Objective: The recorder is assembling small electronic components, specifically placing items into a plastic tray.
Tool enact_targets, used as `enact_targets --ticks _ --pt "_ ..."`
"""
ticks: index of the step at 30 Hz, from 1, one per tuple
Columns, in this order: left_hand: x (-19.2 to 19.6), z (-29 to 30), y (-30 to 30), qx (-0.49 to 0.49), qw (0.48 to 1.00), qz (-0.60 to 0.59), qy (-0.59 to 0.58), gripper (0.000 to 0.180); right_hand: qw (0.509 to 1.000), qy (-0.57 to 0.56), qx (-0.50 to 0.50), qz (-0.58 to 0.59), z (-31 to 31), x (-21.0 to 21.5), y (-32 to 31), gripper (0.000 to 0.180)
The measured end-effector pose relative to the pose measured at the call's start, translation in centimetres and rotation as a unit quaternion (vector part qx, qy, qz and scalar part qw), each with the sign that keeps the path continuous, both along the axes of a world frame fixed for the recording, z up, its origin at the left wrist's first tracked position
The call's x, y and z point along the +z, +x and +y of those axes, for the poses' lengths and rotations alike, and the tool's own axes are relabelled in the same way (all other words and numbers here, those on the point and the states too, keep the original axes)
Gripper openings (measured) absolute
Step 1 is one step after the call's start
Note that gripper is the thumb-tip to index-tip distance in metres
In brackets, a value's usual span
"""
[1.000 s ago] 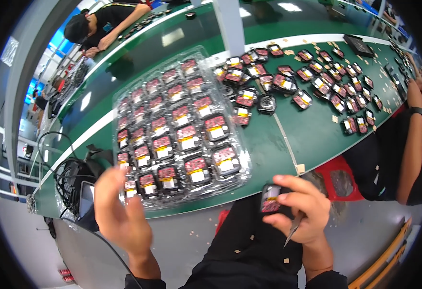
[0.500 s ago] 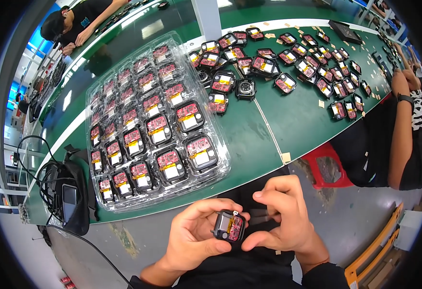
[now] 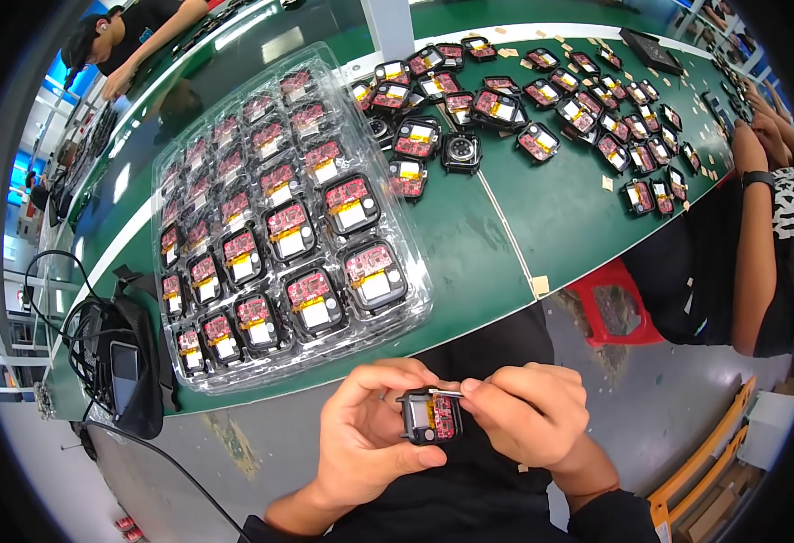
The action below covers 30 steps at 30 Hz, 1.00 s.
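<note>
My left hand [image 3: 370,421] grips an open smartwatch case [image 3: 431,418] by its sides, thumb below and fingers behind. Inside the case show a red circuit board, a silvery battery and yellow tape. With thumb and forefinger, my right hand [image 3: 533,414] pinches a thin silvery strip [image 3: 447,393], which meets the upper edge of that case; whether it is a tool or part of the watch I cannot tell. Beyond my hands, a clear plastic tray [image 3: 343,337] on the green table [image 3: 465,299] holds rows of similar open watch cases.
More watch cases [image 3: 542,142] lie loosely piled at the back right, among small tan paper bits. A black bag [image 3: 139,385] with cables sits at the left edge. One person [image 3: 130,45] works at the far left; another person's arm [image 3: 752,253] is at the right, beside a red stool [image 3: 610,303].
My right hand has come in from open fingers beside the watch case to a pinch on the thin strip at its edge. The case has turned slightly in my left hand.
</note>
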State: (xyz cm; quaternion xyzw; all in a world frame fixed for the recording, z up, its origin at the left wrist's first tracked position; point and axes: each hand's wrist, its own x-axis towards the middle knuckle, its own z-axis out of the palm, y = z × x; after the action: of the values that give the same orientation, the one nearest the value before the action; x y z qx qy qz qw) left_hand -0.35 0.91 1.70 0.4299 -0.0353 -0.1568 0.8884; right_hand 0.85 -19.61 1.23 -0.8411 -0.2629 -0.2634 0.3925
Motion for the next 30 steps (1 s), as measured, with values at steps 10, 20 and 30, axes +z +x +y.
enact_targets --ticks 10,20,30 --pt "0.12 -0.22 0.01 0.003 0.999 -0.032 0.005 0.063 0.993 0.080 0.024 0.078 0.25 0.53 0.25 0.031" --pt "-0.45 -0.11 -0.01 0.008 0.998 -0.061 0.008 0.061 0.996 0.056 0.011 0.061 0.34 0.65 -0.14 0.032" --pt "-0.34 -0.26 -0.11 0.015 0.998 -0.051 0.013 0.061 0.999 0.028 -0.005 0.041 0.55 0.51 -0.30 0.027"
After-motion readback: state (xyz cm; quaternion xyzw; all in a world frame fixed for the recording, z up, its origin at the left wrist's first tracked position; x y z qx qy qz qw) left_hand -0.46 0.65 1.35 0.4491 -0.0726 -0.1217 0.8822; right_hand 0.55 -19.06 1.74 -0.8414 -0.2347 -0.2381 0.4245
